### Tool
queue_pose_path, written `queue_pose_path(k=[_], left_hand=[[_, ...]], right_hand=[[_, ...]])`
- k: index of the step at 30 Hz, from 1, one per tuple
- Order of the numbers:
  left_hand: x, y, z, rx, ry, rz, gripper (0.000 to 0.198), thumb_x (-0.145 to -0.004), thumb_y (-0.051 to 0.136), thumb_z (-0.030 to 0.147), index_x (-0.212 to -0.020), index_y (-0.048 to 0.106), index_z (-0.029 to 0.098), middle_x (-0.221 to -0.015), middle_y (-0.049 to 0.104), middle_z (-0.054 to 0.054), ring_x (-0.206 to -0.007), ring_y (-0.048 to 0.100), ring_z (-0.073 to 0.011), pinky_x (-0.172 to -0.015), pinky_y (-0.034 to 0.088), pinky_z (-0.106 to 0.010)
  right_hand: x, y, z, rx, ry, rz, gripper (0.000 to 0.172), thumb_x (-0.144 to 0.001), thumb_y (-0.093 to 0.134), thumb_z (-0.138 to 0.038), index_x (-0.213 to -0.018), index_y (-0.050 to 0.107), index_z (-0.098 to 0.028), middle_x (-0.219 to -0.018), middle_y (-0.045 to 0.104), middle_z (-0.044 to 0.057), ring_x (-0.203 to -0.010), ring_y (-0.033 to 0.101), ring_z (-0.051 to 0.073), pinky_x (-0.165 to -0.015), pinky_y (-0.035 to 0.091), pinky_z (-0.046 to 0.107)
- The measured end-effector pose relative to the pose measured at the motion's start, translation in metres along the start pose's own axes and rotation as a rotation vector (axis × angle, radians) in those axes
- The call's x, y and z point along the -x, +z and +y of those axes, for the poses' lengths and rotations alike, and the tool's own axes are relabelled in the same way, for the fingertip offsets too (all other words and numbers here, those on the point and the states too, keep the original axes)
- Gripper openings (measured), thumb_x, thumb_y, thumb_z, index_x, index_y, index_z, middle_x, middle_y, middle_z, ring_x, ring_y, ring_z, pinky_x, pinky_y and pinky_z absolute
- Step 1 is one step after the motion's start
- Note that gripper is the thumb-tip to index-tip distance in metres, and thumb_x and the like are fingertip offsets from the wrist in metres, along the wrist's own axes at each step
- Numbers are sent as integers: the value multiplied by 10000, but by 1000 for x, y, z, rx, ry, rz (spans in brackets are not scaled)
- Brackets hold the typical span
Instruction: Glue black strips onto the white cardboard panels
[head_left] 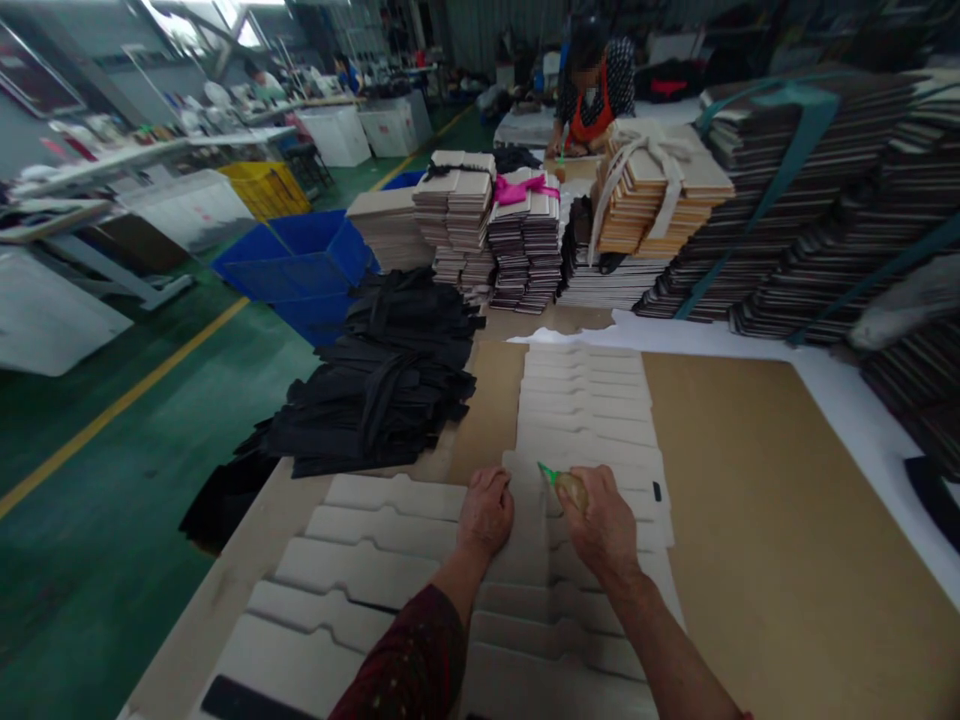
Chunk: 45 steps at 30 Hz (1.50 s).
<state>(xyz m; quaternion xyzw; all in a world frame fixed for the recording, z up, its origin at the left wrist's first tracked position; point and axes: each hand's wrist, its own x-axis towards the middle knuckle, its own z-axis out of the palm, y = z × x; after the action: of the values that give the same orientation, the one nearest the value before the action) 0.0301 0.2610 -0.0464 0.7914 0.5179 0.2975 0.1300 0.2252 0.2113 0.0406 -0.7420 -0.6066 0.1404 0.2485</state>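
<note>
Cardboard cut-outs (585,420), pale grey and notched along their edges, lay fanned in an overlapping column down the middle of the brown worktable (787,520), and the person's hands worked at the near end of that column. The left hand (486,512) pressed down on the sheets with fingers curled under, holding nothing that could be seen. The right hand (600,525), just beside it, was clenched around a small tool with a green tip (553,477); that tip touched the surface of a sheet. A second fan of the same cut-outs (352,580) spread out left of the column, close to the table's near left corner. A heap of black cut pieces (390,380) sat left of the column, farther back, spilling over the table's left edge. Beyond the column's far end stood tied bundles of stacked boards (525,240), one bound with a pink ribbon (517,187), and a tan bundle (652,195) tied with a pale strap. Blue bins (300,265) stood on the green floor left of the heap. Behind the bundles another person in an orange apron (596,95) bent over a table.
</note>
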Motion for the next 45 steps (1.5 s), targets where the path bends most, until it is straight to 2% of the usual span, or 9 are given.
queue_pose_path(k=[7,12,19,24,30,35,41,45], left_hand=[[-1,2,-2,4,15,13,269,-832,484,63,-1001,659,177,-1054,636,-92,-1018,559,-238,-944,501,-432],[-1,2,-3,1,24,12,262,-847,481,67,-1014,655,170,-1032,639,-93,-1001,556,-238,-936,504,-431],[-1,0,-2,0,17,16,236,-912,454,123,-1031,649,180,-1052,642,-90,-1000,568,-227,-933,505,-425],[-1,-3,-2,-7,28,16,240,-953,426,164,-1038,650,174,-1045,654,-92,-991,574,-219,-932,508,-419],[0,-2,-5,-10,32,26,240,-953,425,152,-1061,639,170,-1073,653,-94,-1012,584,-210,-950,503,-412],[-1,-2,-6,-15,41,38,243,-950,419,149,-1056,636,176,-1067,658,-87,-1025,594,-212,-962,504,-424],[-1,-3,-6,-13,55,45,250,-940,416,130,-1060,630,181,-1072,654,-90,-1023,593,-211,-946,514,-424],[-1,-3,-6,-9,64,46,252,-937,419,121,-1074,622,179,-1078,650,-90,-1033,590,-208,-952,512,-425]], right_hand=[[8,-10,19,86,95,86,199,-937,475,-368,-1041,565,-225,-1009,548,43,-787,550,166,-650,395,285],[5,-7,14,58,51,58,202,-953,444,-364,-1024,575,-226,-995,541,36,-817,557,164,-665,402,276],[6,-13,29,64,93,63,198,-942,482,-380,-1056,560,-238,-1015,556,33,-797,574,169,-662,411,285],[0,-13,27,21,29,3,170,-940,472,-349,-1028,562,-235,-1005,561,36,-814,584,175,-669,419,288],[6,-25,48,6,69,77,188,-939,468,-375,-1035,557,-241,-996,570,43,-796,588,182,-682,442,302],[3,-24,54,-38,-2,16,199,-947,443,-361,-1045,566,-240,-991,574,47,-838,598,192,-709,460,309],[3,-31,69,-44,11,86,223,-932,472,-400,-1033,570,-227,-971,581,49,-837,601,203,-720,473,320],[4,-32,68,-51,-13,51,227,-944,453,-395,-1032,575,-226,-953,578,47,-832,605,204,-722,478,324]])
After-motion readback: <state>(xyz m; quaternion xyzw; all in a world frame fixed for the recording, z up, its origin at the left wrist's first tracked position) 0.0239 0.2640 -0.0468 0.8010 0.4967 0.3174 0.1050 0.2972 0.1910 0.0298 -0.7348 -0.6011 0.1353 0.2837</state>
